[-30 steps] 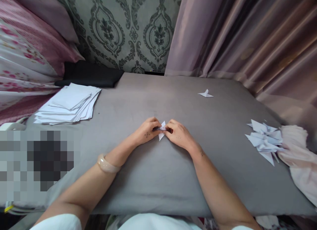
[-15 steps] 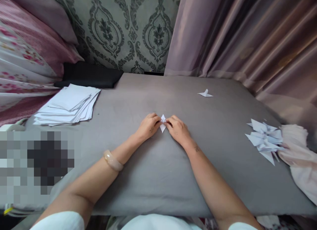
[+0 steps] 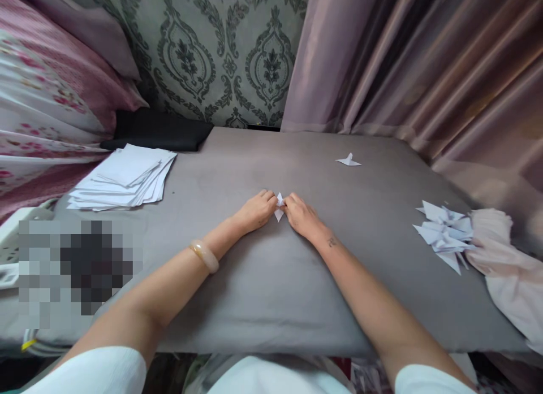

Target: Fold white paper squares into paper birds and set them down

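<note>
Between my two hands is a small white folded paper piece (image 3: 279,214), with one point facing away from me and one toward me. My left hand (image 3: 257,210) pinches its left side, fingers closed. On the right side, my right hand (image 3: 300,213) grips it the same way. The fingers cover the middle of the folds. Both hands rest low over the grey cloth-covered table (image 3: 263,292). A finished-looking folded paper bird (image 3: 349,160) sits farther back, right of my hands.
At the left lies a stack of white paper sheets (image 3: 123,176), with a black folded item (image 3: 163,131) behind it. Several folded paper birds (image 3: 445,230) are heaped at the right beside a pale cloth (image 3: 504,258). A white power strip (image 3: 19,233) is at the left edge.
Both hands keep hold of the paper piece, with the fingers slightly shifted and more curled. The whole view has moved a little; the other things stay in place.
</note>
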A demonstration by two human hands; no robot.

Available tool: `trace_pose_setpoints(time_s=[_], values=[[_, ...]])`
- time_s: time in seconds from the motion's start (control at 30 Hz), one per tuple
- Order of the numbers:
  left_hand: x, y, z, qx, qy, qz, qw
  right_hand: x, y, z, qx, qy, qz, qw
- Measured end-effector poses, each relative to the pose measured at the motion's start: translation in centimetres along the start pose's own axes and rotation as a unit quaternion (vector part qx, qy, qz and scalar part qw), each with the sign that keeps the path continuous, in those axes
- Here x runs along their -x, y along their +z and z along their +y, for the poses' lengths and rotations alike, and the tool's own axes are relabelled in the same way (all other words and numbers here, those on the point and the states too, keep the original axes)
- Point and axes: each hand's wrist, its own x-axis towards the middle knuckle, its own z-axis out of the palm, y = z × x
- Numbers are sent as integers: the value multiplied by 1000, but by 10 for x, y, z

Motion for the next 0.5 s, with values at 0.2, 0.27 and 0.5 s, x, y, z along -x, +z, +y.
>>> trace_pose_setpoints(time_s=[0.2, 0.27, 0.5], values=[[5, -3, -3, 66, -21, 34, 997, -5, -6, 16, -101, -24, 7, 995], [11, -7, -1, 92, -30, 46, 994, -4, -6, 22, -144, -13, 29, 989], [18, -21, -10, 207, -172, 174, 947, 2, -3, 32, -266, 30, 70, 961]])
